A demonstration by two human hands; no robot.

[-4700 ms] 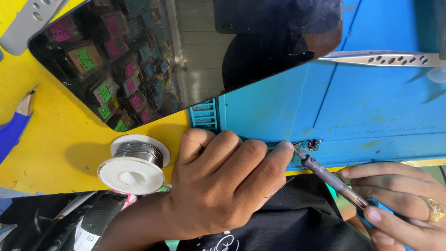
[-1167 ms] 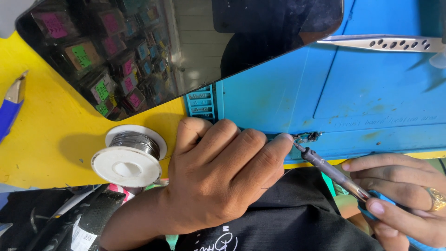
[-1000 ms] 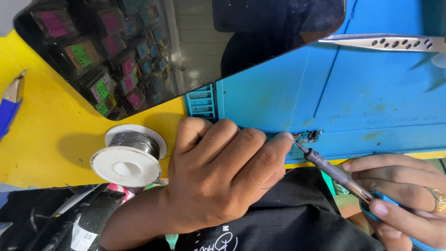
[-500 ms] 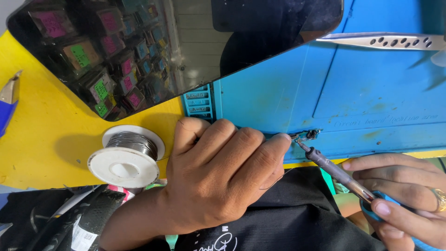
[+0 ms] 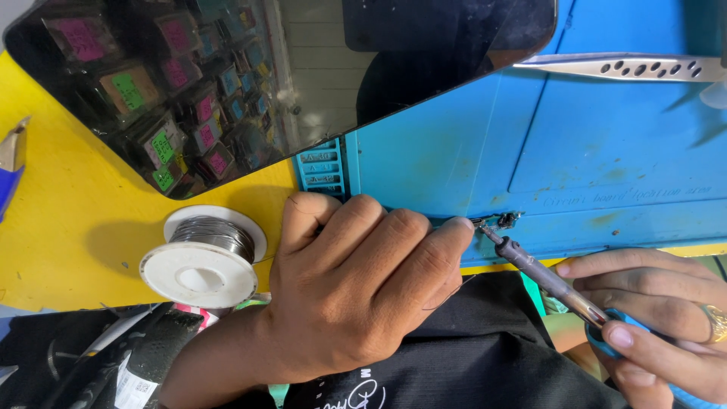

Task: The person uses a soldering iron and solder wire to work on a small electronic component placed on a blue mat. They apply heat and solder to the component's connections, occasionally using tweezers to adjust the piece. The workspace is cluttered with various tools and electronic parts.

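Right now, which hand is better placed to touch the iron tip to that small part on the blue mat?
Right. The right hand holds the soldering iron, tip at the small part; the left hand only pins it.

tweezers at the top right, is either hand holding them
No, the tweezers lie alone on the blue mat, while the right hand holds the soldering iron and the left hand rests lower down.

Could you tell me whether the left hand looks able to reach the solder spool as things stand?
Probably yes: the left hand lies right beside the solder spool on the yellow table, with nothing between them.
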